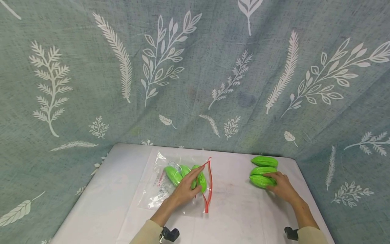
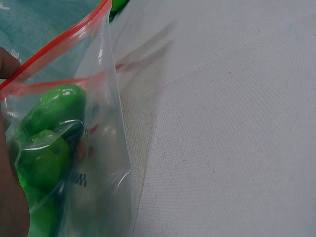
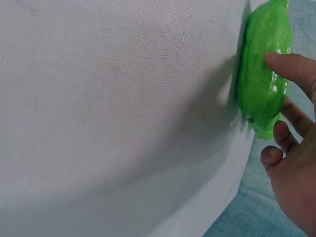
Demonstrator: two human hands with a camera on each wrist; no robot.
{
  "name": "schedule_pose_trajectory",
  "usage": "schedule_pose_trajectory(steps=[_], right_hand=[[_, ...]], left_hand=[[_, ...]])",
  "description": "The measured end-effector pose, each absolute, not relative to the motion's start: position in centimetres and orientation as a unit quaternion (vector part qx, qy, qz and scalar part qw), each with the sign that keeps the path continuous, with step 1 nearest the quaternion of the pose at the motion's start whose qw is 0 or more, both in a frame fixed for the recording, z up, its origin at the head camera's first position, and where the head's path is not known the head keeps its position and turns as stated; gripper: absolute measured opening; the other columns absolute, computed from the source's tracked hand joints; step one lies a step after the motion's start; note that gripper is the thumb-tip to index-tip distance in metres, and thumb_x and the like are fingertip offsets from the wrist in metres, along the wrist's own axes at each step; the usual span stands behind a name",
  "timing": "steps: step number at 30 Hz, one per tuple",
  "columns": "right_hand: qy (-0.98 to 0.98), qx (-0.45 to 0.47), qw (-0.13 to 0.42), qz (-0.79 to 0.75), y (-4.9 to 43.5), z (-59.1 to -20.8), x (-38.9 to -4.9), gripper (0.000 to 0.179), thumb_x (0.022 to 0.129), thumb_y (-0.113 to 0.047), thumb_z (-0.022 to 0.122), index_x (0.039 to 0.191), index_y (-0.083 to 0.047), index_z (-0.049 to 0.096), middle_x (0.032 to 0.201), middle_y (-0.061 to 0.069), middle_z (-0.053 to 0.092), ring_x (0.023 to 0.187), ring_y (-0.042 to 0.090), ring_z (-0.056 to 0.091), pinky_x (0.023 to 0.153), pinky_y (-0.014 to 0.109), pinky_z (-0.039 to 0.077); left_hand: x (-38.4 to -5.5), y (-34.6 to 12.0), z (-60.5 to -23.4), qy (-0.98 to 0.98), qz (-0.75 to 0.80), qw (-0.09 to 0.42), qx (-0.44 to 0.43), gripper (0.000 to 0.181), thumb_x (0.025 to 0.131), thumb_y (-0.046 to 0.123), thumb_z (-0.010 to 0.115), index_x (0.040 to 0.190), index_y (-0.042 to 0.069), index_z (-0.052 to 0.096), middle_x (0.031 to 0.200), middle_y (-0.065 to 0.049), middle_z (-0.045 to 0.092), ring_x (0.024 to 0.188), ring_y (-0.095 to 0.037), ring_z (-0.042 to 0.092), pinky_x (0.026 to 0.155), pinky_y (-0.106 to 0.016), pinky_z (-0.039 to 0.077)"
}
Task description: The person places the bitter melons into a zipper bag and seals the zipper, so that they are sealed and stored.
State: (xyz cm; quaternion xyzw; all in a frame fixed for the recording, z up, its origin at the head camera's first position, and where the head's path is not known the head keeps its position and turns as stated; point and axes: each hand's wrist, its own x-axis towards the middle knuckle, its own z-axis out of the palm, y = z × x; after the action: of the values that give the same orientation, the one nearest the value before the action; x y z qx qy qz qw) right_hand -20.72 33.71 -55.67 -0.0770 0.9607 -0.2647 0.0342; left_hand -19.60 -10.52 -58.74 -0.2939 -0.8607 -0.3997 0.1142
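A: Head camera first, and I've got two hands well apart over a white table cover (image 1: 234, 210), a leaf-print curtain (image 1: 182, 67) hanging on the far side.

B: Where's the left hand (image 1: 184, 189)?

A: Lying across a clear bag (image 1: 153, 200) on the left, fingers stretched out to its red rim (image 1: 210, 189). I count three bagged gourds (image 1: 173, 175) in there, green and glossy, side by side.

B: And over on the right?

A: Three more, lined up near to far: near gourd (image 1: 259, 181), middle gourd (image 1: 261, 170), far gourd (image 1: 264, 161). The right hand (image 1: 281, 185) comes in from the near right, and it's on that near one!

B: Left wrist camera?

A: I see the bag's mouth gaping, the gourds heaped behind clear plastic, a fingertip (image 2: 7, 65) right at the rim. A sliver of green peeks out beyond it.

B: Pinching the bag?

A: I can't tell; most of that hand is outside this view.

B: Right wrist, then.

A: Clear as day! The thumb (image 3: 294, 68) presses the near gourd's shiny side, one finger sits behind its end, two more curl beside that. I call it gripped, the gourd resting close against the cover.
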Motion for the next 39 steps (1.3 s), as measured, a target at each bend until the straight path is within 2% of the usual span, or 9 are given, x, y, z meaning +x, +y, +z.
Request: schedule_pose_trajectory(steps=[16, 33, 39], right_hand=[[0.961, -0.075, 0.031, -0.265, 33.64, -55.84, -20.51, 0.049, 0.088, -0.018, 0.076, 0.134, -0.007, 0.062, 0.129, 0.024, 0.054, 0.113, 0.041, 0.048, 0.091, 0.059, 0.044], [0.962, -0.076, 0.019, -0.262, 33.64, -56.09, -20.66, 0.049, 0.087, -0.02, 0.077, 0.132, -0.007, 0.063, 0.126, 0.023, 0.056, 0.11, 0.039, 0.049, 0.089, 0.056, 0.045], [0.959, -0.078, 0.018, -0.272, 33.46, -55.87, -20.51, 0.049, 0.087, -0.02, 0.077, 0.132, -0.006, 0.063, 0.127, 0.024, 0.056, 0.112, 0.041, 0.048, 0.091, 0.059, 0.044]], left_hand=[[-19.58, -10.54, -58.71, -0.861, -0.404, 0.1, -0.292, 0.078, 0.088, 0.02, 0.069, 0.158, 0.021, 0.034, 0.16, 0.003, 0.037, 0.145, -0.033, 0.038, 0.118, -0.05, 0.032], [-19.69, -10.47, -58.82, -0.857, -0.407, 0.114, -0.296, 0.079, 0.086, 0.018, 0.07, 0.158, 0.018, 0.036, 0.16, 0.001, 0.038, 0.144, -0.036, 0.039, 0.116, -0.053, 0.033], [-19.64, -10.51, -58.73, -0.857, -0.408, 0.111, -0.296, 0.078, 0.087, 0.018, 0.069, 0.158, 0.019, 0.036, 0.16, 0.002, 0.039, 0.144, -0.036, 0.039, 0.116, -0.054, 0.034]])
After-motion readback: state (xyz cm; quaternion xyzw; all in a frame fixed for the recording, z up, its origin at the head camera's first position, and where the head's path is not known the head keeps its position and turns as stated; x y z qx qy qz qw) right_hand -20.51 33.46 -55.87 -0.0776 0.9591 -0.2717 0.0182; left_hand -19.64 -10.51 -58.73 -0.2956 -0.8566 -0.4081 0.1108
